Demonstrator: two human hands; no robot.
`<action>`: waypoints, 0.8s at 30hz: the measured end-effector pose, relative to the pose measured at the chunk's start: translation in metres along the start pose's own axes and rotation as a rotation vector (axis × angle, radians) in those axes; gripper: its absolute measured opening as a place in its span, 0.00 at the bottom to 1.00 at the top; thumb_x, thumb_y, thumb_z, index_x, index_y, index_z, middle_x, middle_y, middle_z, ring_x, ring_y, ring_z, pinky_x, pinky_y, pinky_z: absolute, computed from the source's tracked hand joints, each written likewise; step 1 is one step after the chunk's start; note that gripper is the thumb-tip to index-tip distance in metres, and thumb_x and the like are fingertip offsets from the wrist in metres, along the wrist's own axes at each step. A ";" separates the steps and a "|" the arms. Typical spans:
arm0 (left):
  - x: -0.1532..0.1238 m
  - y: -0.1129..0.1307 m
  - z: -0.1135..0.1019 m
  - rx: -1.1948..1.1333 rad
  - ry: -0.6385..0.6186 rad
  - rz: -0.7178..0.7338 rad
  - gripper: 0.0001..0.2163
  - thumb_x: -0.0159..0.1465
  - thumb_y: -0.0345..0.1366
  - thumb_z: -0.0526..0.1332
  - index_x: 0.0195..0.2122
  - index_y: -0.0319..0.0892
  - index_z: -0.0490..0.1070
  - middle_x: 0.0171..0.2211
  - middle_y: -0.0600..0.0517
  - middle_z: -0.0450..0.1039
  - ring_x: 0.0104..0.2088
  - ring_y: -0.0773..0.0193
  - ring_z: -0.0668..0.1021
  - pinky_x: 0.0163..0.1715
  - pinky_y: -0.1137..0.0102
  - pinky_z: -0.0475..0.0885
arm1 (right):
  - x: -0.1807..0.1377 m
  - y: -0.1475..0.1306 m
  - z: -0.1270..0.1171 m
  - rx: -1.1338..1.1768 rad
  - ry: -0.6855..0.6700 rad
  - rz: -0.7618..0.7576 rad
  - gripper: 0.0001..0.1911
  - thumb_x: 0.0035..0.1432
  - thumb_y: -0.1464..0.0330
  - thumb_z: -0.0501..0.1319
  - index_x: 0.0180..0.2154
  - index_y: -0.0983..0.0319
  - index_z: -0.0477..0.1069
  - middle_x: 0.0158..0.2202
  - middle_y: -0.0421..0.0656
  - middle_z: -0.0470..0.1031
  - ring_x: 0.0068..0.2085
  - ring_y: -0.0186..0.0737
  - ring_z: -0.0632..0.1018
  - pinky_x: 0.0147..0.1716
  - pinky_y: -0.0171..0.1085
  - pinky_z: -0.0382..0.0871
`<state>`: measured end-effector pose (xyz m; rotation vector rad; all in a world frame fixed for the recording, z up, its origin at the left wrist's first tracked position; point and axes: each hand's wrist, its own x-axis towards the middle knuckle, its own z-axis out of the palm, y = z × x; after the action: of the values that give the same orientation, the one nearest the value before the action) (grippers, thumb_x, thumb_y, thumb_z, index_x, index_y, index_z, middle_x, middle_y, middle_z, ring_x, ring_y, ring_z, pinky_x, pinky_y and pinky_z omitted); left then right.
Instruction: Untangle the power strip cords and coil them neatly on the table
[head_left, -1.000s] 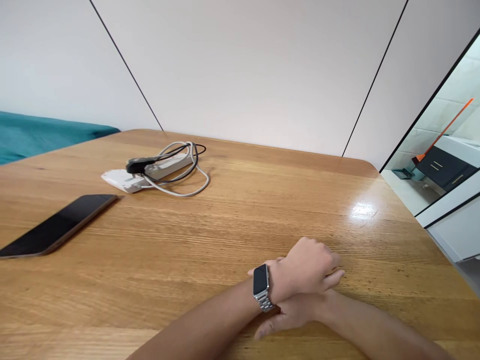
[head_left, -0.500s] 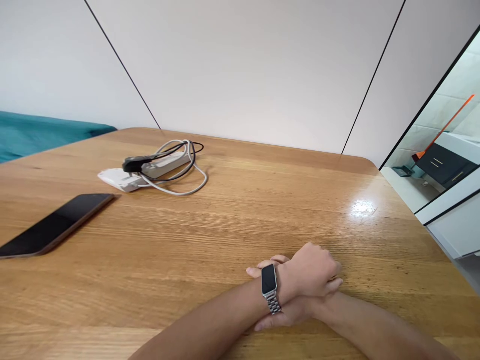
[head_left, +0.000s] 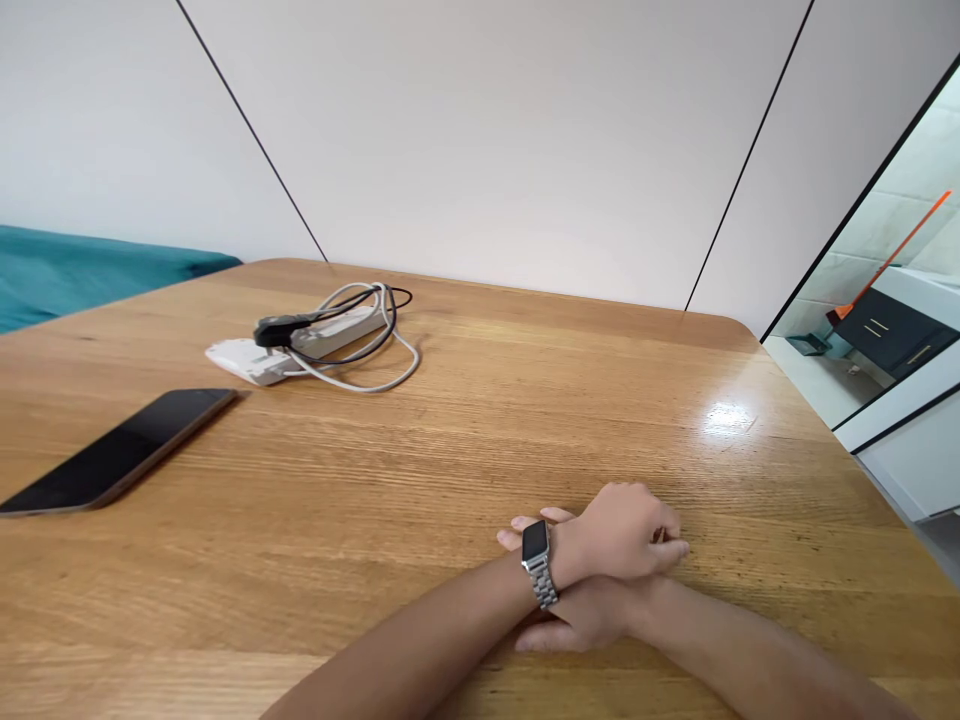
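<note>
My forearms cross on the wooden table (head_left: 450, 450). My left hand (head_left: 622, 530) lies on top, over the right wrist, its fingers loosely curled with nothing seen in them. A smartwatch (head_left: 535, 541) with a metal link band is on the left wrist. Beneath that wrist rests my right hand (head_left: 589, 612), palm down, its thumb and fingertips apart and poking out on either side of the left wrist. Its middle part is covered by the left arm. Neither hand touches any other object.
At the left lies a dark tablet or large phone (head_left: 127, 450). Behind it is a white power strip (head_left: 330, 332) with a black plug (head_left: 277, 330) and looped cables. A teal cushioned seat (head_left: 97, 275) is beyond the left edge. An orange-handled broom (head_left: 896, 255) shows through the doorway.
My hands have shifted very slightly, the left wrist tilting a little and the gap by its thumb showing more. The view has moved slightly; objects on the table stay put.
</note>
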<state>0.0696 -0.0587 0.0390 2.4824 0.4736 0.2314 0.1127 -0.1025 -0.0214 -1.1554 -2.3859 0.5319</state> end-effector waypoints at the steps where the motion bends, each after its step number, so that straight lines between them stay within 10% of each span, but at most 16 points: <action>1: 0.000 0.002 -0.004 -0.108 0.038 -0.007 0.13 0.61 0.39 0.58 0.20 0.41 0.68 0.19 0.58 0.66 0.21 0.72 0.64 0.24 0.73 0.57 | 0.000 0.001 -0.001 -0.003 -0.030 -0.044 0.36 0.47 0.58 0.71 0.58 0.49 0.65 0.57 0.39 0.72 0.59 0.52 0.70 0.57 0.43 0.67; 7: 0.002 0.004 -0.009 -0.539 0.147 -0.115 0.16 0.62 0.40 0.56 0.19 0.40 0.57 0.19 0.59 0.55 0.22 0.73 0.59 0.23 0.74 0.55 | -0.001 0.007 0.002 -0.061 0.010 0.004 0.40 0.55 0.63 0.64 0.65 0.55 0.51 0.64 0.48 0.62 0.63 0.58 0.64 0.61 0.51 0.60; 16: 0.010 -0.016 -0.024 -0.071 0.333 -0.311 0.16 0.62 0.39 0.55 0.18 0.39 0.61 0.17 0.58 0.59 0.20 0.72 0.58 0.23 0.72 0.51 | 0.007 0.001 -0.009 -0.057 -0.025 0.049 0.16 0.59 0.63 0.57 0.47 0.64 0.69 0.48 0.51 0.74 0.48 0.51 0.73 0.49 0.47 0.70; 24: 0.013 -0.025 -0.020 0.116 0.342 -0.359 0.14 0.62 0.38 0.54 0.21 0.41 0.69 0.20 0.54 0.69 0.22 0.68 0.67 0.24 0.70 0.53 | 0.007 0.002 -0.008 -0.111 -0.027 0.035 0.15 0.59 0.65 0.55 0.45 0.65 0.70 0.48 0.52 0.75 0.48 0.52 0.74 0.48 0.46 0.69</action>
<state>0.0690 -0.0240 0.0411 2.4187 1.0892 0.4961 0.1149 -0.0945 -0.0145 -1.2468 -2.4493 0.4342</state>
